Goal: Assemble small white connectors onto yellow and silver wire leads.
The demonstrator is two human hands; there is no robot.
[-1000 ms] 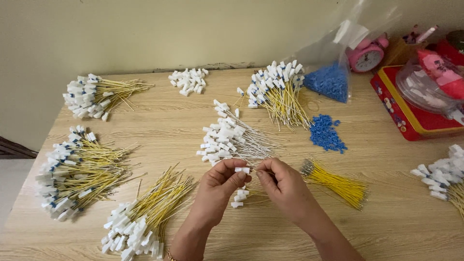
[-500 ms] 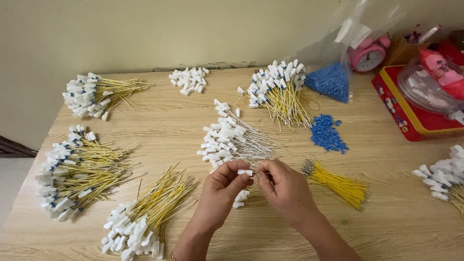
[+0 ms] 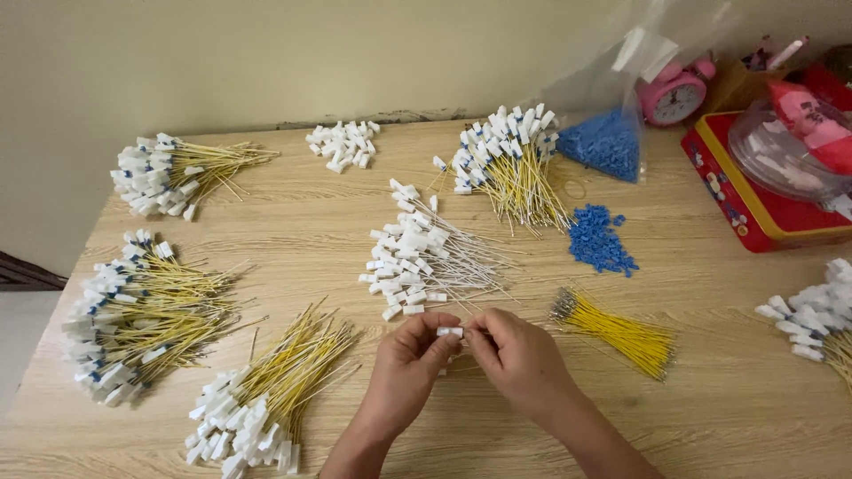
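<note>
My left hand (image 3: 410, 359) and my right hand (image 3: 519, 355) meet over the wooden table (image 3: 319, 222) near its front edge, and both pinch one small white plastic connector (image 3: 450, 332) between their fingertips. Just beyond the hands lies a pile of white connectors on thin white wires (image 3: 426, 262). A bundle of bare yellow wires (image 3: 617, 330) rests to the right of my right hand. To the lower left of my left hand lies a heap of yellow wires with white connectors (image 3: 262, 399).
More yellow-wire bundles with white ends lie at the left (image 3: 133, 319), far left (image 3: 173, 173), far middle (image 3: 510, 160) and right edge (image 3: 821, 315). Loose white connectors (image 3: 342, 144), blue pieces (image 3: 599, 239), a bag of blue pieces (image 3: 608, 142), a pink clock (image 3: 672, 93) and a red tin (image 3: 754, 200) stand behind.
Both hands stay together on the white connector, with only slight finger movement. The piles have not moved.
</note>
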